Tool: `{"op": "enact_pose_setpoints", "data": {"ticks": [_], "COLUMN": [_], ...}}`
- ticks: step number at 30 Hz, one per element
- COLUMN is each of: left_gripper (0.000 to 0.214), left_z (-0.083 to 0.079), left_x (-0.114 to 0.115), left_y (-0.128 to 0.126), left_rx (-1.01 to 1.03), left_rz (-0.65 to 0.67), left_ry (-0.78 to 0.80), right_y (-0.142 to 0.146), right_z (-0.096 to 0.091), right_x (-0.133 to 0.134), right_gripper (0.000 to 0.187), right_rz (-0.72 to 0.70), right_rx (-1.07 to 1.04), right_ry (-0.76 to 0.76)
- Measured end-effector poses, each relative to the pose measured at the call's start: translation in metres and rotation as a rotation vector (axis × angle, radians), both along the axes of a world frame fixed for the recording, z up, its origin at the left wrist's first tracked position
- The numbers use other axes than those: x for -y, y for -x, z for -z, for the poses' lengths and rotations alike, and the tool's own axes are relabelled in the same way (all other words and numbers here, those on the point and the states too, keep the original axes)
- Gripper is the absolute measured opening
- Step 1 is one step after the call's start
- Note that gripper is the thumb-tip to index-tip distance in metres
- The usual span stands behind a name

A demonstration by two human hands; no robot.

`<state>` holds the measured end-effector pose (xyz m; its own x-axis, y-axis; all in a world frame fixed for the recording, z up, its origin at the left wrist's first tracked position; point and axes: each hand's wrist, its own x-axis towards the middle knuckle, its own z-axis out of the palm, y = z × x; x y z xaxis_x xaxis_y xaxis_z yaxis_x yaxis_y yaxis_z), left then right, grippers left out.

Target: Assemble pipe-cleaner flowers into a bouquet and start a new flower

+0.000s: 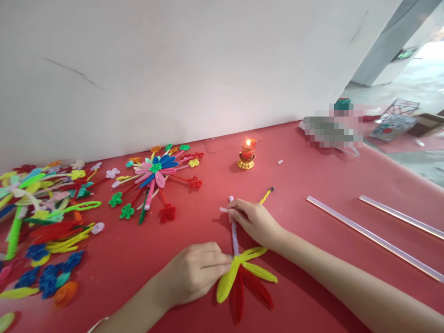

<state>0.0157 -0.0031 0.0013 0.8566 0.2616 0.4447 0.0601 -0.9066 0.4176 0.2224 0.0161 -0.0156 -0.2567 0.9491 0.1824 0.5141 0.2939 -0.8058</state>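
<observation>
A pipe-cleaner flower [247, 281] with yellow and red looped petals lies on the red table [312, 185] in front of me. My left hand [194, 273] is closed, pinching the flower at the point where the petals meet. A lilac pipe-cleaner stem [235, 233] runs up from that point. My right hand [255, 221] is closed around the upper part of the stem, with a yellow pipe cleaner [266, 196] sticking out beyond its fingers.
A lit candle on a gold base [247, 155] stands near the white wall. A finished multicolour pipe-cleaner flower [156, 178] and a heap of pipe-cleaner pieces [41, 222] lie at the left. Two clear glue sticks [374, 238] lie at the right.
</observation>
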Motion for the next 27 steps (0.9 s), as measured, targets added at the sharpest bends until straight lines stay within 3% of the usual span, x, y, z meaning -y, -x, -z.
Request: {"op": "enact_pose_setpoints", "data": {"ticks": [16, 27], "left_gripper": [0.014, 0.012], "left_z": [-0.0066, -0.0063], "left_x": [0.0036, 0.0046], "left_y": [-0.0047, -0.0047], "left_rx": [-0.047, -0.043], "left_rz": [-0.032, -0.032], "left_ry": [-0.135, -0.140], "right_y": [0.0001, -0.0002], "right_z": [0.0027, 0.0014], "right_x": [-0.0004, 0.0004], "right_gripper": [0.017, 0.019], "right_rz": [0.001, 0.002], "right_rx": [-0.001, -0.012], "right_ry": [0.008, 0.027]}}
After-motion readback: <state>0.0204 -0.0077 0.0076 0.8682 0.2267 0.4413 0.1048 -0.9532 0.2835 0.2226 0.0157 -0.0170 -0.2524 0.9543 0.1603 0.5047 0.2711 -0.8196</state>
